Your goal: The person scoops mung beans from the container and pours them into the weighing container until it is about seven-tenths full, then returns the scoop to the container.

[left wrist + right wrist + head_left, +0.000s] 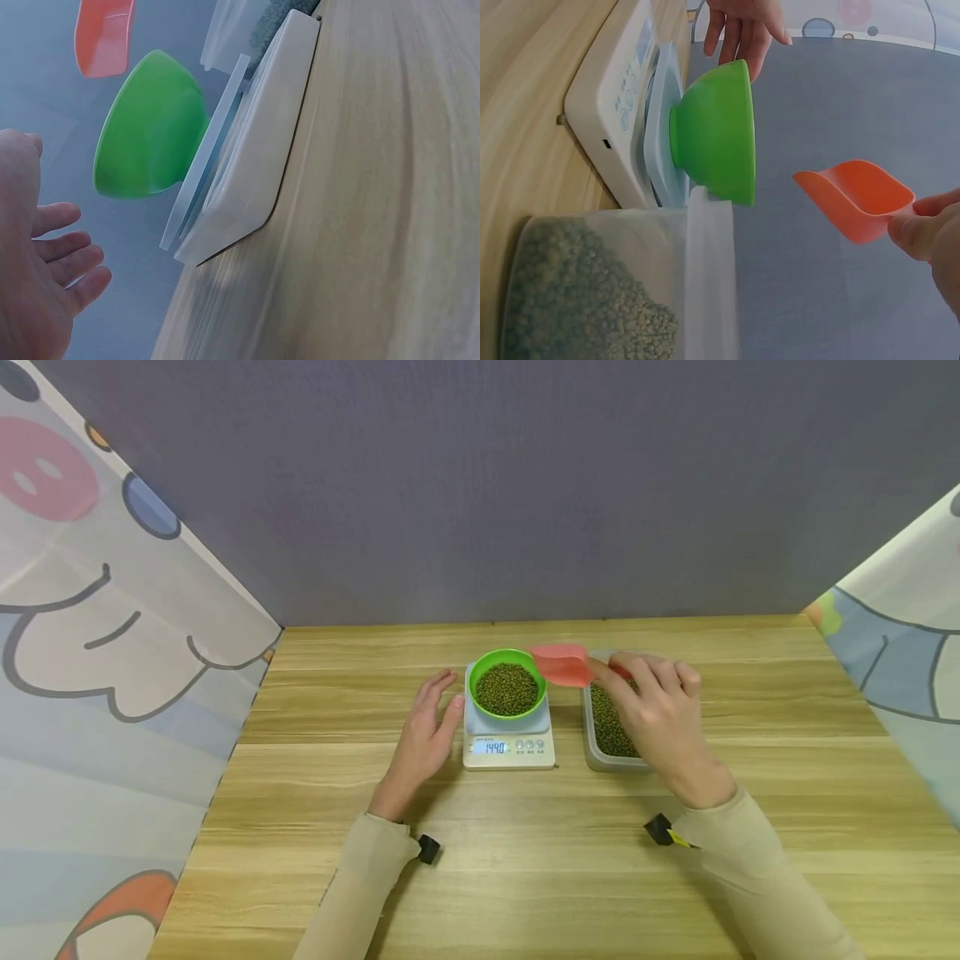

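My right hand (660,714) pinches the handle of a red scoop (561,665), held above the table between the bowl and the container. No beans show in the scoop (870,191) in the right wrist view. A green bowl (542,692) with small green beans (507,690) inside stands on a white kitchen scale (480,762), whose display reads 144.0. My left hand (427,731) is beside the scale's left edge with fingers extended, touching nothing. Under my right hand stands a clear plastic container (600,762) of the same beans, partly hidden by that hand.
The scale and container stand side by side on a wooden table (525,860). A grey panel (525,493) rises behind the table's far edge. Cartoon-print curtains (60,793) hang at both sides. Each wrist carries a small black device (428,849).
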Available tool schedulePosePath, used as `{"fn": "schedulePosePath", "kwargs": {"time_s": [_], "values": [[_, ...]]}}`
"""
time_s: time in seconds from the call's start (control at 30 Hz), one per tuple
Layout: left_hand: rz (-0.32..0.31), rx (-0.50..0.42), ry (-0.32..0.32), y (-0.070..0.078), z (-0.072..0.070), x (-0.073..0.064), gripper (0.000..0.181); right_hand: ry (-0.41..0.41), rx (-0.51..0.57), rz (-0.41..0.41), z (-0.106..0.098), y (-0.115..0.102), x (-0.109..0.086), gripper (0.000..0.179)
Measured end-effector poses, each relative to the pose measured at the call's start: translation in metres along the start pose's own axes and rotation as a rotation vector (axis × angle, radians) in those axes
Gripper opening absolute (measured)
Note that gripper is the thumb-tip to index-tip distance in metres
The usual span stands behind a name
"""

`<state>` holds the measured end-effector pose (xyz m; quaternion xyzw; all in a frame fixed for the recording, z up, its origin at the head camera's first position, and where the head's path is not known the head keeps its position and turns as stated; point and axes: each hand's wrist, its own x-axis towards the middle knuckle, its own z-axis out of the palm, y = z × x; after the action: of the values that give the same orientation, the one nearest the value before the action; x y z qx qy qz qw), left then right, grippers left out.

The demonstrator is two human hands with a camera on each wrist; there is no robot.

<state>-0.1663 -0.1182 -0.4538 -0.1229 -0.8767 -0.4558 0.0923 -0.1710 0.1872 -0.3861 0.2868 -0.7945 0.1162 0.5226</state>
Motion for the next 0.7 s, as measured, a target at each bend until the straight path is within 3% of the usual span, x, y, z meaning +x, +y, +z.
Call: {"fn": "schedulePosePath", "kwargs": {"time_s": [0.4,0.7], "values": [[-0.011,0.011,0.01,-0.004,-0.001,-0.003,0.053,-0.027,0.015,0.17,-0.006,0.009,-0.02,0.02],[-0.021,0.007,0.012,-0.006,-0.002,-0.004,0.053,-0.087,0.018,0.216,-0.009,0.021,-0.037,0.024]]}}
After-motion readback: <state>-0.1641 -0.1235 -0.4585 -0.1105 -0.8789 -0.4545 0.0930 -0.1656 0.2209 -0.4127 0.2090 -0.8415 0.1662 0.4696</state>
